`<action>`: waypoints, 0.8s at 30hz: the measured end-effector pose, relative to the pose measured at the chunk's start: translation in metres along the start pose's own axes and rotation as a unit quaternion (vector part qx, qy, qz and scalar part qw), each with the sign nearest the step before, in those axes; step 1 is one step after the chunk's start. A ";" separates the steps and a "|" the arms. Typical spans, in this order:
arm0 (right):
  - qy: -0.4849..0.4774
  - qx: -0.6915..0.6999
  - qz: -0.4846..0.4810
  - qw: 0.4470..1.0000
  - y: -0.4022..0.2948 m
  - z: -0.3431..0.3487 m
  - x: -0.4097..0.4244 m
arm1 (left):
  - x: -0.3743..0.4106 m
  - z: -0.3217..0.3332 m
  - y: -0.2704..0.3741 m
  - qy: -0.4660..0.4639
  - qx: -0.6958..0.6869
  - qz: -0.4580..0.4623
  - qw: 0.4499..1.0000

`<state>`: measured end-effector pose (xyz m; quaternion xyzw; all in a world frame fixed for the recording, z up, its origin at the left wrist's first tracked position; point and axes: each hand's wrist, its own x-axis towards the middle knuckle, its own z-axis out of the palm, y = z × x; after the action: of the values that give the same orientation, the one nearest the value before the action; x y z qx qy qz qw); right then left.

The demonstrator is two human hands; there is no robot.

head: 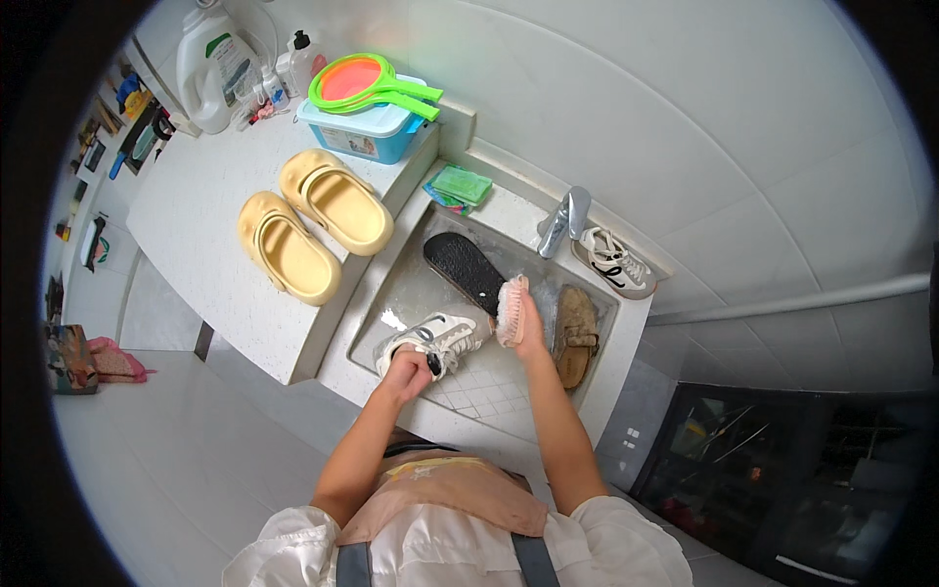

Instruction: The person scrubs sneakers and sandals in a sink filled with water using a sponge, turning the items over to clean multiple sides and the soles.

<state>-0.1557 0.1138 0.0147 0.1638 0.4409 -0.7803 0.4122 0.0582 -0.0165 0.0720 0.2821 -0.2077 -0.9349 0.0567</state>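
In the sink [400,271], my left hand [408,373] grips a wet white sneaker [447,332] at its heel opening, its toe pointing right. My right hand [531,330] holds a pink scrubbing brush [511,312], bristles facing left, close to the sneaker's toe. A shoe with its black sole [463,268] upward lies behind the brush. A brown suede clog [576,337] with a buckled strap leans by the sink's right wall. Another white sneaker [615,263] stands on the back right rim, beside the chrome faucet [564,221].
Two yellow clogs [290,253] stand on the raised counter [198,198] at the left. Behind them are a blue lidded box [363,136] with green-handled strainers [352,82] on top, and a white jug [209,73]. Green sponges [462,185] lie on the sink's back left corner.
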 end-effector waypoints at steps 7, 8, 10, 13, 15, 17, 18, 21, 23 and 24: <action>-0.008 0.060 0.033 0.998 0.060 -0.005 -0.025 | 0.002 -0.054 -0.038 0.166 -0.212 -0.144 0.952; 0.034 0.001 0.021 0.999 0.069 -0.010 -0.031 | -0.004 -0.041 -0.039 0.133 -0.261 -0.133 0.947; 0.060 -0.043 -0.013 0.997 0.086 -0.005 -0.044 | -0.014 -0.033 -0.043 0.118 -0.305 -0.111 0.938; 0.058 -0.025 0.019 0.998 0.080 -0.008 -0.042 | -0.023 -0.035 -0.055 0.176 -0.218 -0.081 0.956; 0.040 0.004 0.053 0.998 0.076 -0.006 -0.041 | -0.030 -0.046 -0.060 0.220 -0.059 -0.042 0.973; 0.020 0.030 0.065 0.997 0.069 0.009 -0.047 | -0.032 -0.060 -0.067 0.199 -0.070 -0.049 0.976; 0.012 0.003 0.032 0.999 0.069 0.013 -0.047 | -0.029 -0.059 -0.066 0.174 -0.122 -0.063 0.975; -0.015 -0.043 -0.023 0.999 0.067 0.025 -0.050 | -0.020 -0.050 -0.066 0.133 -0.195 -0.080 0.969; -0.037 -0.028 -0.003 0.999 0.060 0.033 -0.051 | -0.017 -0.040 -0.062 0.112 -0.208 -0.068 0.969; -0.051 -0.043 -0.003 0.998 0.059 0.032 -0.049 | -0.014 -0.044 -0.066 0.106 -0.255 -0.061 0.959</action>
<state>-0.0763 0.0955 0.0305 0.1042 0.4530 -0.7692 0.4384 0.0949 0.0309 0.0186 0.3682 0.0623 -0.9231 0.0915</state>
